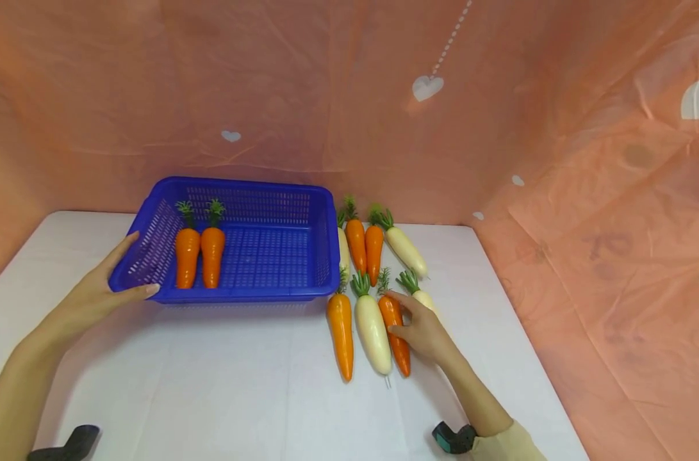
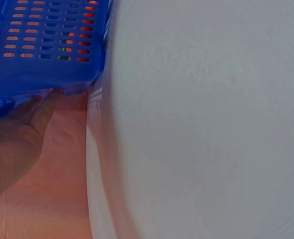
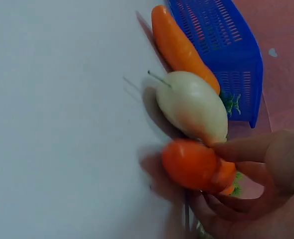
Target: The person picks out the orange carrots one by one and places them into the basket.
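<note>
My left hand (image 1: 104, 285) holds the left end of a blue plastic basket (image 1: 234, 296), thumb by the near corner and fingers along the outer side. Two orange carrots (image 1: 213, 256) with green tops lie side by side in the basket's left part. To the right of the basket, my right hand (image 1: 424, 330) pinches an orange carrot (image 1: 401, 352) between thumb and fingers. In the right wrist view this carrot (image 3: 189, 164) sits close beside a white radish (image 3: 192, 102). Another orange carrot (image 1: 341, 333) lies left of that radish.
Behind the front row lie more carrots (image 1: 374, 250) and white radishes (image 1: 405, 250), one partly hidden by the basket. A radish (image 1: 423, 298) is partly behind my right hand. An orange cloth (image 1: 326, 96) with white hearts hangs around the white table (image 1: 228, 384).
</note>
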Motion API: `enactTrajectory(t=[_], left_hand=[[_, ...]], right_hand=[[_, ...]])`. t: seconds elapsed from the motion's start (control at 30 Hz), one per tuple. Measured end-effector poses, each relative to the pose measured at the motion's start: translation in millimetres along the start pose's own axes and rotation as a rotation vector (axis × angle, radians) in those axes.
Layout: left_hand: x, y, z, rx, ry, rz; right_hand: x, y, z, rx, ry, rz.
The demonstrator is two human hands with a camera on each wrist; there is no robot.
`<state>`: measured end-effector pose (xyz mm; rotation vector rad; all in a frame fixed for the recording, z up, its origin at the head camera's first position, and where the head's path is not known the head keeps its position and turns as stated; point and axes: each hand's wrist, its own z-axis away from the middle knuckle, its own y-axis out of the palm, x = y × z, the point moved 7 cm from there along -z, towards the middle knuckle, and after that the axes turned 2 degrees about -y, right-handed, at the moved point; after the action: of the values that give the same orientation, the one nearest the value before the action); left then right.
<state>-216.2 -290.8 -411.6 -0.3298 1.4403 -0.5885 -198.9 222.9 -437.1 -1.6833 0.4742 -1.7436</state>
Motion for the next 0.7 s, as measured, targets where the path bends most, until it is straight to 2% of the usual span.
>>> enactTrajectory(t=[0.1, 0.2, 0.43, 0.6, 0.7], left_hand=[[0.5, -0.2, 0.5, 0.0, 0.001, 0.001], [1.3, -0.1, 0.9, 0.0, -0.001, 0.003], [1.8, 1.1, 1.1, 0.005, -0.008, 0.013], [0.6, 1.2, 1.1, 0.007, -0.009, 0.012], [0.3, 1.5, 0.2, 0.012, -0.02, 0.007]], right_hand=[[-0.5, 0.1, -6.2, 0.021, -0.022, 0.059], [-3.6, -1.8, -11.5, 0.029, -0.02, 0.05], [-5.0, -8.2, -16.6, 0.054, -0.027, -0.05], [8.0, -16.6, -22.7, 0.068, -0.038, -0.092], [18.8, -20.1, -28.7, 0.091, -0.036, -0.155]])
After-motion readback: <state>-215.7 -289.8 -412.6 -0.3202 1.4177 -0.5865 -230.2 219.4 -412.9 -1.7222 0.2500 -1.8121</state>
